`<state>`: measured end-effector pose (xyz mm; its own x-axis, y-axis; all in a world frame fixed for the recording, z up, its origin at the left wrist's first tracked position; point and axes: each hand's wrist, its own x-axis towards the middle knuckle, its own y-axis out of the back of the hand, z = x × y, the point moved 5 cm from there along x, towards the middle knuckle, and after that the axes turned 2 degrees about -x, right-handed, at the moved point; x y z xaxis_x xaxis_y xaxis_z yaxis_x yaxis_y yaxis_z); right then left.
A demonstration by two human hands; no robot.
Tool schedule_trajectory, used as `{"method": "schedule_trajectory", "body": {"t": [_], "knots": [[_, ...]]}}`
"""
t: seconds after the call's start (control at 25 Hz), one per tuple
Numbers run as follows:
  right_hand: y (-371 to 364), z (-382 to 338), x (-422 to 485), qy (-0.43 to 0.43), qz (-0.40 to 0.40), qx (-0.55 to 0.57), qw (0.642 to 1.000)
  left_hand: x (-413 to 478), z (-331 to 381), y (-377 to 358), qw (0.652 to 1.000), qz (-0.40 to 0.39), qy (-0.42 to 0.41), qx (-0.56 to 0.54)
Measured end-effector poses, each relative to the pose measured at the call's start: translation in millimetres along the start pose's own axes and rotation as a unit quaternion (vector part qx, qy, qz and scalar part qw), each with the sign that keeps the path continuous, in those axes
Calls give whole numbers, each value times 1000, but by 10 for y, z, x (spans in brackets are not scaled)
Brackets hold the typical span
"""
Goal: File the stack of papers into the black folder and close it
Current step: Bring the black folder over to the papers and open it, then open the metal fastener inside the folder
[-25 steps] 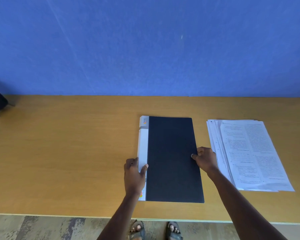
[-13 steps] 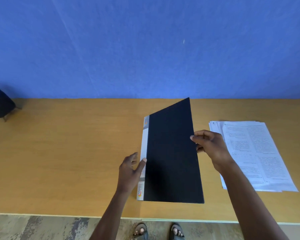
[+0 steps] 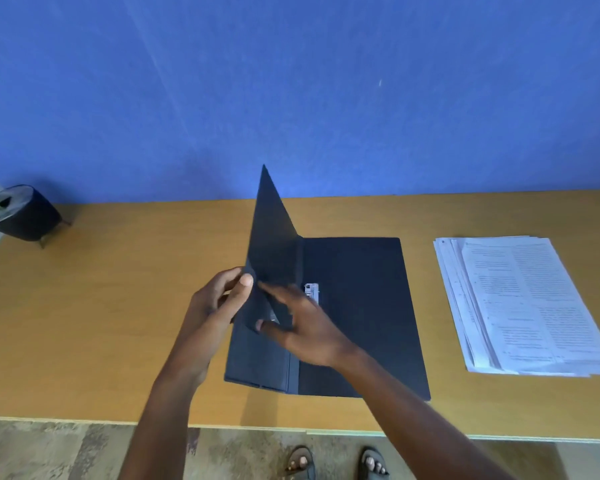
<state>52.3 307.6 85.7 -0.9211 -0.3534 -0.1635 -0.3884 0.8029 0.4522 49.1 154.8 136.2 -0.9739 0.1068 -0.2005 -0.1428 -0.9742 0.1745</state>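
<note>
The black folder (image 3: 361,306) lies open on our table (image 3: 118,306). Our left hand (image 3: 215,306) pinches its raised cover. Our right hand (image 3: 302,327) rests flat inside. The papers (image 3: 523,303) wait nearby.

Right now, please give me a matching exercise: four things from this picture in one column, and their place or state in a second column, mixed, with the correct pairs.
Things:
1. folder cover
2. stack of papers
3. metal clip
4. dark pot

Places or states:
A. far left corner of the table
B. raised, standing almost upright
C. lying loose at the right
D. inside the folder, near its spine

Pairs: 1-B, 2-C, 3-D, 4-A
</note>
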Motion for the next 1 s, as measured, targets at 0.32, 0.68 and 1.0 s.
{"method": "schedule_trajectory", "body": {"t": [0.32, 0.68, 1.0], "knots": [[96, 1053, -197, -236, 67, -251, 936, 223, -248, 888, 988, 66, 68, 126], [200, 1699, -334, -315, 90, -231, 916, 680, -1331, 1375, 936, 128, 144, 295], [232, 1763, -302, -311, 84, -221, 920, 672, -1864, 1244, 905, 166, 108, 376]]}}
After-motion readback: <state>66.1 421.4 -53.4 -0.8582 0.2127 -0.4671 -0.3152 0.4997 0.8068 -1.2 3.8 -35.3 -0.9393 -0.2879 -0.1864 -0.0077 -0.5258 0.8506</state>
